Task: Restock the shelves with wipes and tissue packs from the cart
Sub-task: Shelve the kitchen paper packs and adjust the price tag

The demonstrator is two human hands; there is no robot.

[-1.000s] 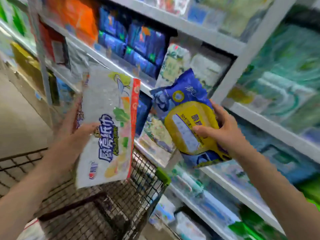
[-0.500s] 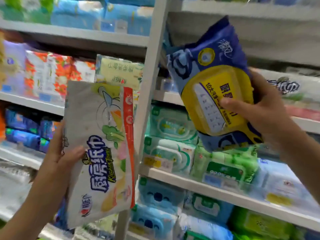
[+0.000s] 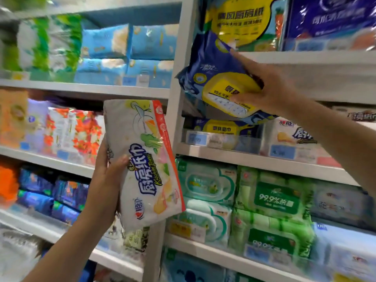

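My right hand [image 3: 268, 88] grips a blue wipes pack with a yellow lid [image 3: 215, 78], tilted and held up in front of the right bay's upper shelf opening. Just below it a matching blue and yellow pack [image 3: 221, 129] lies on that shelf [image 3: 244, 157]. My left hand [image 3: 105, 180] holds a white kitchen-tissue pack with a red edge [image 3: 146, 163] upright in front of the white shelf post [image 3: 179, 98]. The cart is out of view.
Shelves full of packs surround me: green wipes [image 3: 272, 200] and pale green wipes [image 3: 205, 186] below right, white tissue packs [image 3: 293, 137] right of the blue pack, light blue packs [image 3: 130, 53] upper left, floral packs [image 3: 75, 131] at the left.
The view swung up from the cart to the shelves. My right hand has raised the blue pack higher toward the upper right shelf; my left hand still holds the white pack.
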